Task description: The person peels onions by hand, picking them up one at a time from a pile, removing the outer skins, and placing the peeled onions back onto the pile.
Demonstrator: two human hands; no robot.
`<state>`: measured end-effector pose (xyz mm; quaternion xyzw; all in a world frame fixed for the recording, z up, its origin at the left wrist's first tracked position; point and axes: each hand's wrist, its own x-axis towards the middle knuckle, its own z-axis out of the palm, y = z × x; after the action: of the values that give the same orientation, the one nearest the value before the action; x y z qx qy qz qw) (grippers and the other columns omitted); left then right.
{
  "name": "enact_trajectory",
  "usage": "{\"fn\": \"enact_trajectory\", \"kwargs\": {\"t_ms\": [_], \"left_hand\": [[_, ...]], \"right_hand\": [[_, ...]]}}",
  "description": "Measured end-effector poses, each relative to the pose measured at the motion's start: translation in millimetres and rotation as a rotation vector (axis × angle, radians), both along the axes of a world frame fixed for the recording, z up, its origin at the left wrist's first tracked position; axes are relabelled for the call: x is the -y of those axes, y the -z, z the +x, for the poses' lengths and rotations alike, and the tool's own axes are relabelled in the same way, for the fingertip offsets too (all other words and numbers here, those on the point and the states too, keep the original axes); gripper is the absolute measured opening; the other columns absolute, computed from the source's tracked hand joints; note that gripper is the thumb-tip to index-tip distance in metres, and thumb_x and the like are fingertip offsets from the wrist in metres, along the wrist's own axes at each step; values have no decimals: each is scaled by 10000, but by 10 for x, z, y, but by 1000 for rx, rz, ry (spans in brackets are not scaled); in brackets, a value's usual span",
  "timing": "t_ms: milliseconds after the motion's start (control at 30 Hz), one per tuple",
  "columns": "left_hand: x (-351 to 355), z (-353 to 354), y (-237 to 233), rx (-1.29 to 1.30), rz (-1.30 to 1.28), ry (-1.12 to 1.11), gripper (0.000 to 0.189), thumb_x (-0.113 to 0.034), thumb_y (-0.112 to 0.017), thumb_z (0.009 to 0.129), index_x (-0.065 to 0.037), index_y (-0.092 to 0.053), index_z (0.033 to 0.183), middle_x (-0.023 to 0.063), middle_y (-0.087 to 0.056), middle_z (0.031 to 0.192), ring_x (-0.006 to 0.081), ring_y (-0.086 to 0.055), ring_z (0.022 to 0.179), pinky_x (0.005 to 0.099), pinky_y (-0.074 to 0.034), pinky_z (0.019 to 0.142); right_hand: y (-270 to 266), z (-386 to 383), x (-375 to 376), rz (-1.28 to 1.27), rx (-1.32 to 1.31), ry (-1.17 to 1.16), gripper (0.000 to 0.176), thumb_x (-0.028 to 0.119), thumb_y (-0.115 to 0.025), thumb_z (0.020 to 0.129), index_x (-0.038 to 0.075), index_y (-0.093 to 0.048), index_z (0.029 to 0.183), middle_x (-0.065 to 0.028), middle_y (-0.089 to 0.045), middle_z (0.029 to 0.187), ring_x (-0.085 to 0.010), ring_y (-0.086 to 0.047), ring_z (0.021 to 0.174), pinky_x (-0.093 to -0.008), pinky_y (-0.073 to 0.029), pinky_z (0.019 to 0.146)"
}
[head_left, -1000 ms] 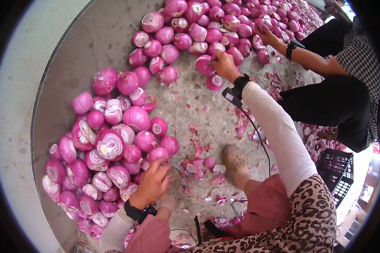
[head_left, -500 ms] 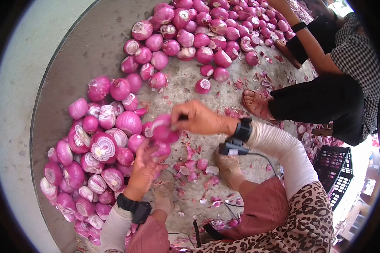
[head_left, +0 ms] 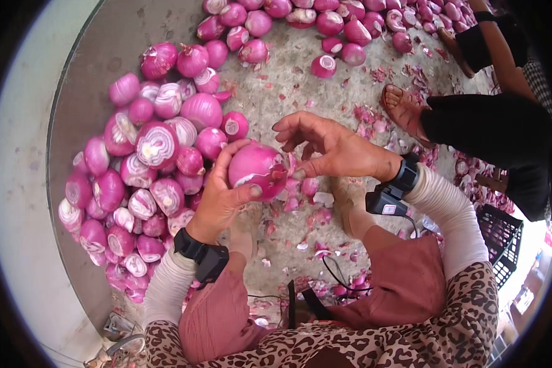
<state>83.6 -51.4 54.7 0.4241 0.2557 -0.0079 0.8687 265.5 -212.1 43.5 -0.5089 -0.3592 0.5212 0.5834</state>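
Observation:
A large red onion with glossy purple skin rests in my left hand, whose fingers wrap round its left side and thumb lies along its lower edge. A pale edge of torn skin runs across the lower part of the onion, and its dry, brownish tip points right. My right hand is just right of that tip, its fingers curved and spread apart, the thumb tip close to a loose pink bit of skin beside the onion. Left of my left hand lies a heap of peeled and trimmed onions, some showing white cut faces.
More onions cover the floor at the top. Peel scraps are scattered between my feet. At right, another person's foot and dark-trousered leg stand near a black crate. A pale wall edges the left side.
My left hand, reaching with spread fingers before, now holds the large onion. My right hand has drawn away from the onions it overlapped and spread its fingers. The view has shifted downward.

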Motion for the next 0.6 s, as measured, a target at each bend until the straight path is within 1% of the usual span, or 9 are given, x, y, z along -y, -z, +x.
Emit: {"fn": "enact_trajectory", "kwargs": {"t_ms": [67, 100, 133, 200, 233, 300, 333, 400, 600], "left_hand": [[17, -28, 5, -11, 247, 79, 857, -242, -852, 635, -66, -382, 1330, 87, -484, 1231, 207, -516, 1115, 332, -431, 967], [41, -32, 13, -5, 306, 81, 866, -270, -860, 625, -64, -392, 1325, 84, -479, 1234, 197, -506, 1122, 319, -424, 959], [54, -43, 36, -11, 301, 85, 866, -270, -860, 625, -64, -392, 1325, 84, -479, 1234, 197, -506, 1122, 319, -424, 959], [71, -81, 80, 3, 454, 107, 871, -286, -859, 631, -65, -385, 1327, 85, -474, 1239, 203, -501, 1128, 324, -418, 966], [81, -85, 78, -2, 452, 108, 871, -286, -859, 631, -65, -385, 1327, 85, -474, 1239, 203, -501, 1128, 324, -418, 966], [110, -82, 48, 11, 469, 96, 881, -298, -860, 630, -62, -377, 1329, 89, -477, 1234, 205, -503, 1121, 329, -419, 965], [122, -79, 31, 8, 467, 96, 881, -298, -860, 630, -62, -377, 1329, 89, -477, 1234, 205, -503, 1121, 329, -419, 965], [139, -68, 9, 29, 529, 73, 886, -302, -863, 625, -55, -375, 1322, 94, -482, 1223, 207, -507, 1111, 335, -423, 959], [139, -85, 19, 21, 600, 69, 881, -307, -868, 614, -47, -384, 1303, 94, -488, 1210, 202, -514, 1099, 333, -432, 945]], "right_hand": [[-65, -70, 68, -70, 5, -83, 663, 33, -763, 715, 87, -427, 1284, -85, -494, 1174, -171, -536, 1010, -291, -498, 812], [-105, -120, 83, -63, 129, -85, 696, 73, -791, 687, 87, -427, 1280, -106, -498, 1157, -212, -549, 984, -317, -496, 825], [-105, -148, 101, -67, 122, -82, 696, 73, -791, 687, 87, -427, 1280, -106, -498, 1157, -212, -549, 984, -317, -496, 825], [-96, -205, 137, 14, 365, 11, 682, 100, -808, 663, 61, -446, 1239, -124, -499, 1154, -240, -552, 971, -334, -497, 807], [-91, -216, 155, 12, 360, 11, 682, 100, -808, 663, 61, -446, 1239, -124, -499, 1154, -240, -552, 971, -334, -497, 807], [-91, -223, 191, 32, 506, 44, 593, 199, -819, 680, 72, -499, 1163, -65, -550, 1090, -179, -564, 944, -319, -479, 805], [-120, -231, 209, 31, 502, 43, 593, 199, -819, 680, 72, -499, 1163, -65, -550, 1090, -179, -564, 944, -319, -479, 805], [-200, -252, 240, -54, 510, 6, 433, 159, -803, 694, 58, -542, 1025, -44, -583, 937, -162, -576, 846, -302, -481, 747], [-74, -396, 242, -32, 359, 101, 215, 67, -723, 764, 50, -553, 894, -40, -591, 831, -143, -589, 750, -267, -462, 642]]}}
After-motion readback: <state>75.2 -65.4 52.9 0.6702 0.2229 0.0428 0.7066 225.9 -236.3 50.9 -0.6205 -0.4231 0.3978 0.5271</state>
